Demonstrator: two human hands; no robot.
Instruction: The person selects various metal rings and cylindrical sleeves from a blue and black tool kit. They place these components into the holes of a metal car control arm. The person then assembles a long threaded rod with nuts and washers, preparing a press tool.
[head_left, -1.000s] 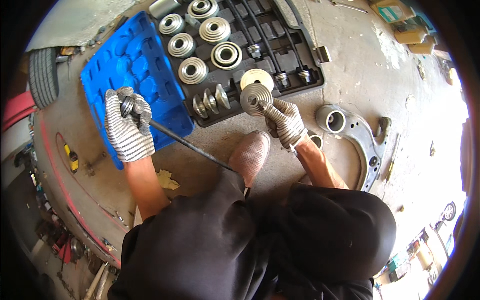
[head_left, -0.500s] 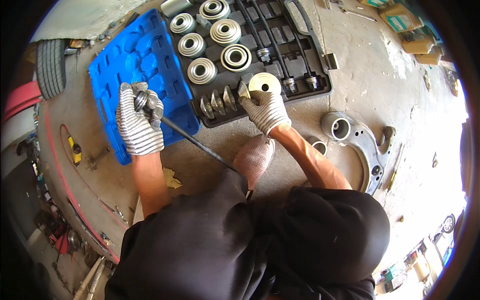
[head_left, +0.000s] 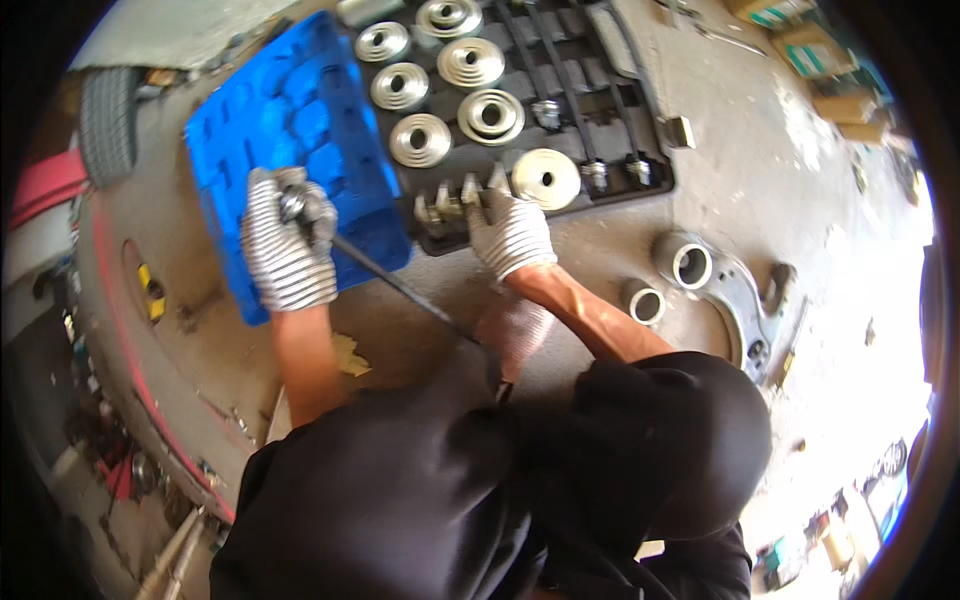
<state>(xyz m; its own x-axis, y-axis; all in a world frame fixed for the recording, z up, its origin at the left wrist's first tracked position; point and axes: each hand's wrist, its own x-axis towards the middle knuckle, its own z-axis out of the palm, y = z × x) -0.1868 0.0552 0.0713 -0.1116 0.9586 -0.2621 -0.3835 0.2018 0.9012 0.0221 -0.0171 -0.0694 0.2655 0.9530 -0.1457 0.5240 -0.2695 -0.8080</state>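
Observation:
My left hand (head_left: 289,243), in a striped glove, is closed around a long dark rod (head_left: 395,280) near its metal end fitting (head_left: 291,207). The rod slants down to the right toward my dark clothing. My right hand (head_left: 511,236), gloved alike, is over the near edge of the black tool case (head_left: 455,243), thumb and forefinger apart. Its fingertips are at the right end of a row of upright metal pieces (head_left: 447,203); blur hides whether they touch. Just right of them sits a pale round disc (head_left: 546,180) with a centre hole.
The case holds several stepped metal rings (head_left: 421,140) and dark rods (head_left: 570,100); its blue lid (head_left: 300,110) lies open at left. A control arm (head_left: 740,300) and a metal sleeve (head_left: 645,303) lie on the floor at right. A pinkish mesh-topped shoe (head_left: 515,335) is below my right hand.
My right hand has shifted from beside the pale disc leftward to the upright metal pieces. My left hand still grips the rod. The whole view has shifted slightly and blurred.

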